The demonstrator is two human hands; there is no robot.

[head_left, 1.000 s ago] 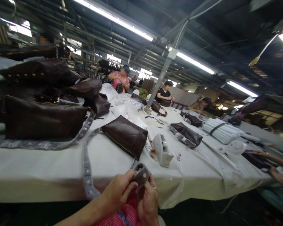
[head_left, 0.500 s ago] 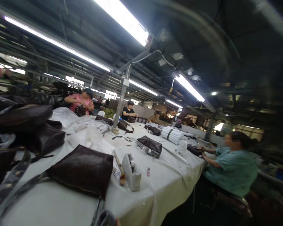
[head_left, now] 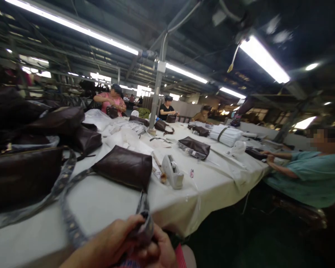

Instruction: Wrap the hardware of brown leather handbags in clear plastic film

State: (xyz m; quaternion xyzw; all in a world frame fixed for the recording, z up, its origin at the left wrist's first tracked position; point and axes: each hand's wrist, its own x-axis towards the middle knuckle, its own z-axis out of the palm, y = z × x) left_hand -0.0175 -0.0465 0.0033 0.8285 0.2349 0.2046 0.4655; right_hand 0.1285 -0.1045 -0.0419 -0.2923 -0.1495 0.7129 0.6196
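Note:
A dark brown leather bag (head_left: 124,166) lies on the white-covered table (head_left: 106,201) in front of me. Its long studded strap (head_left: 68,219), wrapped in clear plastic, loops off the bag toward the table's near edge. My left hand (head_left: 114,242) and my right hand (head_left: 160,251) meet at the bottom of the view, both closed on the strap's end (head_left: 145,227). Only part of each hand shows above the frame's lower edge.
More brown bags (head_left: 30,149) are piled at the left. A white tape dispenser (head_left: 171,171) stands right of the bag, another wrapped bag (head_left: 194,147) and a bundle of white tubes (head_left: 226,134) lie farther back. A person in teal (head_left: 309,171) sits at the right; others work behind.
The view swung right and up, then came back down. My hands dropped out of view half a second ago and show again now, still on the strap end. The seated person in teal has come into view.

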